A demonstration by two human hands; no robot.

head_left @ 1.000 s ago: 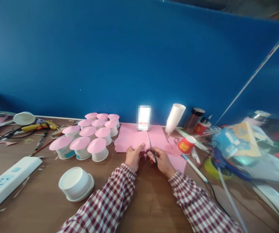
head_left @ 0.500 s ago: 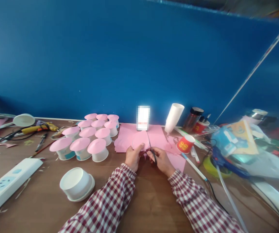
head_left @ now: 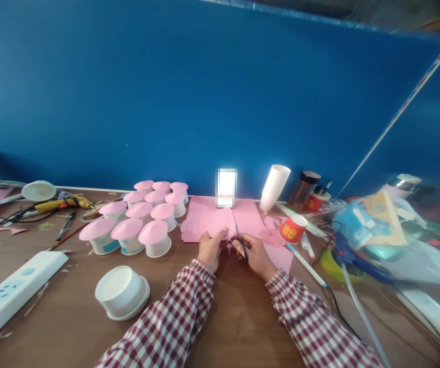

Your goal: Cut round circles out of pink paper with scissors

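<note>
My left hand (head_left: 211,249) pinches a round piece of pink paper (head_left: 221,222) at its near edge, thumb on top. Dark-handled scissors (head_left: 241,244) are gripped in my right hand (head_left: 255,254), with their blades pointing away along the right side of that piece. Beneath and behind both hands lie sheets of pink paper (head_left: 194,214). To the left stand several white paper cups (head_left: 158,247), each topped by a shallow pink paper cone (head_left: 153,231). How far apart the scissor blades are, I cannot tell.
An upturned white tub (head_left: 118,289) sits near my left forearm, with a power strip (head_left: 15,294) farther left. A glue gun (head_left: 64,202) lies behind. On the right are a red paper cup (head_left: 293,229), a leaning white cup stack (head_left: 275,187), markers (head_left: 307,266) and a tape dispenser (head_left: 361,258).
The view has shifted very slightly. Both hands keep their hold on the pink paper and the scissors, with hardly any visible movement.
</note>
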